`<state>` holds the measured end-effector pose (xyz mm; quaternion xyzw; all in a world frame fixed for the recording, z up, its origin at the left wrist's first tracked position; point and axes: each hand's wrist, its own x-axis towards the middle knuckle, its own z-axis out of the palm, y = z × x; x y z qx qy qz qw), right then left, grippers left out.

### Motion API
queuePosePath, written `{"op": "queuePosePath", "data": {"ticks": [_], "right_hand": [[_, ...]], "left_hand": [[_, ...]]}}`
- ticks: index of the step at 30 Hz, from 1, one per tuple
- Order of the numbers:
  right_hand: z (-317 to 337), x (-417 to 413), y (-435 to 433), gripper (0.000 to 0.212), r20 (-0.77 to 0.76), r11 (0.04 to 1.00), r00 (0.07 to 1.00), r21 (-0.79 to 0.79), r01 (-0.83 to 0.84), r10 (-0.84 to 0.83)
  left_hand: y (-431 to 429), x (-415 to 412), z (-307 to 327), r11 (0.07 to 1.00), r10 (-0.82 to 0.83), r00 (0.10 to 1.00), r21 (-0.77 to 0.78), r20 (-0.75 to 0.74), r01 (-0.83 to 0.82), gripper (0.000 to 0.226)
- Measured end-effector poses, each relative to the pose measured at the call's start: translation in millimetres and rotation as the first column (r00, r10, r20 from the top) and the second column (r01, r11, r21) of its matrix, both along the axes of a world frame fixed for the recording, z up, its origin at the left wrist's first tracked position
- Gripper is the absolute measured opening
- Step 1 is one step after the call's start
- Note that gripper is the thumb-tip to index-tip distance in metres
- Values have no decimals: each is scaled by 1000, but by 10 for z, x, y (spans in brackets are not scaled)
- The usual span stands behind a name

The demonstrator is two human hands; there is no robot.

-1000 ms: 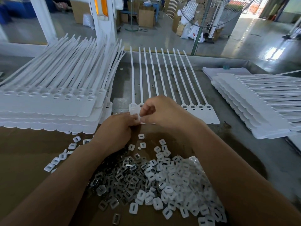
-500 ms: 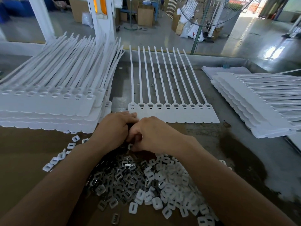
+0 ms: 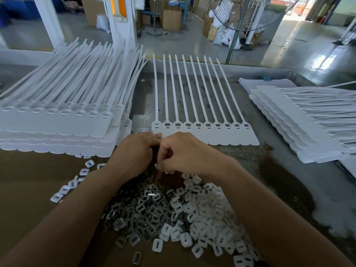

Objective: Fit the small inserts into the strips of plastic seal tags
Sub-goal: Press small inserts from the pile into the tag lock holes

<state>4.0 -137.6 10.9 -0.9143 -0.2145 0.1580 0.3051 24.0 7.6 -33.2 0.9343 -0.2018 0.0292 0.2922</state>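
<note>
- Head view: one strip of seal tags [image 3: 221,136] is laid flat at frame centre on the tabletop [image 3: 289,176], with its tails pointed toward the upper edge.
- The left hand [image 3: 134,153] and right hand [image 3: 186,153] are held together just below the strip's left end. Fingers are curled inward, and it cannot be told whether either grip is clamped on anything.
- A loose pile of inserts [image 3: 194,211] is spread on a cardboard sheet [image 3: 28,180] under the wrists.
- A left stack [image 3: 57,124] and a right stack [image 3: 300,120] of strips are piled at the frame's sides.
</note>
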Motion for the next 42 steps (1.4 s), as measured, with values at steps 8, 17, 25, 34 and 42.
{"op": "queuePosePath", "data": {"ticks": [8, 17, 25, 34, 42], "right_hand": [[35, 141, -150, 12, 20, 977, 981, 104, 188, -191], [2, 601, -173, 10, 74, 938, 937, 88, 336, -343], [-240, 885, 29, 18, 116, 902, 895, 65, 427, -432], [-349, 984, 40, 18, 162, 895, 880, 48, 444, -446], [-349, 982, 46, 16, 227, 908, 883, 14, 420, -412]], "left_hand": [[-24, 9, 14, 997, 16, 1000, 76, 11, -17, 55], [-3, 16, -40, 997, 35, 998, 66, 55, -38, 48], [6, 15, -42, 998, 29, 997, 61, 75, -34, 46], [-5, 11, -3, 997, 26, 997, 75, 78, -32, 46], [-4, -6, -4, 997, 28, 996, 66, 80, -33, 45]]}}
